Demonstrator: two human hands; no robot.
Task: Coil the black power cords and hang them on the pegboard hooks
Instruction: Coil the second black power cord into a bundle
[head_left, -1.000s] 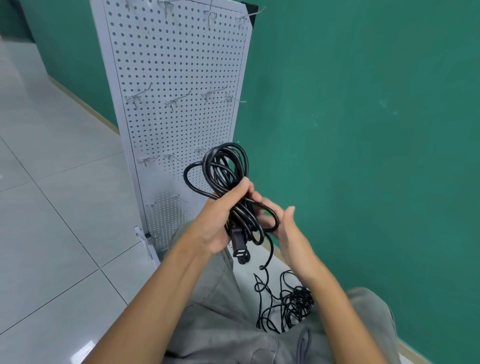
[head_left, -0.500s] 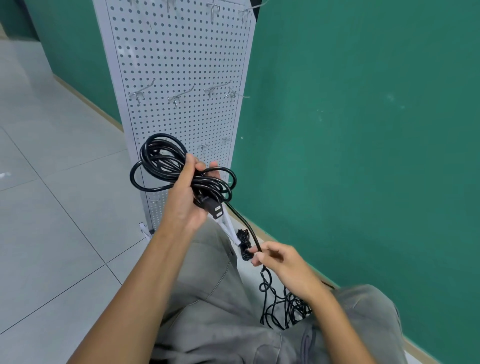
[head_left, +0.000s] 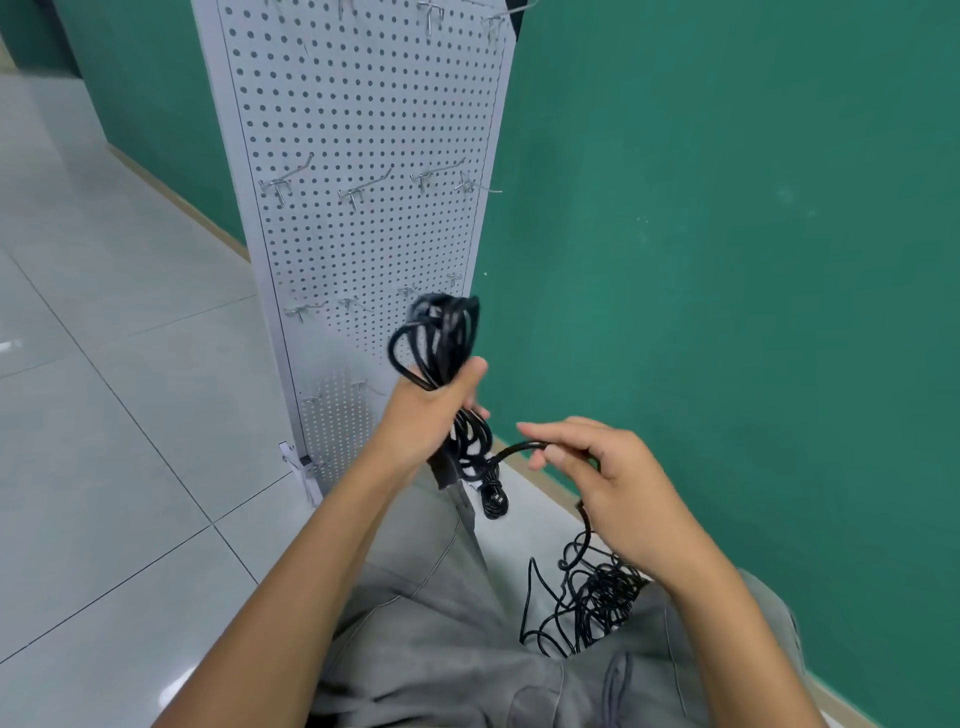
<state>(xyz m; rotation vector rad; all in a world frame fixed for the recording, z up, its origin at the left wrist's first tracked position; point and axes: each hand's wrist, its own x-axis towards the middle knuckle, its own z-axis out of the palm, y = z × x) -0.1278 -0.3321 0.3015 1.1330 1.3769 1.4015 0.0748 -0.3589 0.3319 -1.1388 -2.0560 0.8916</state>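
My left hand grips a coiled black power cord around its middle, loops sticking up above the fist and more loops and a plug hanging below. My right hand pinches the free tail of that cord just right of the coil. The white pegboard stands upright right behind the coil, with rows of bare metal hooks. A tangled heap of more black cord lies on the floor between my knees.
A green wall runs along the right, meeting the grey tiled floor at a beige skirting. The pegboard rests on a small white foot. My legs in grey trousers fill the bottom of the view.
My left hand has swung the coil rightward and turned it upright in front of the pegboard. My right hand has risen from near the floor heap and now pinches the cord's tail close to the coil.
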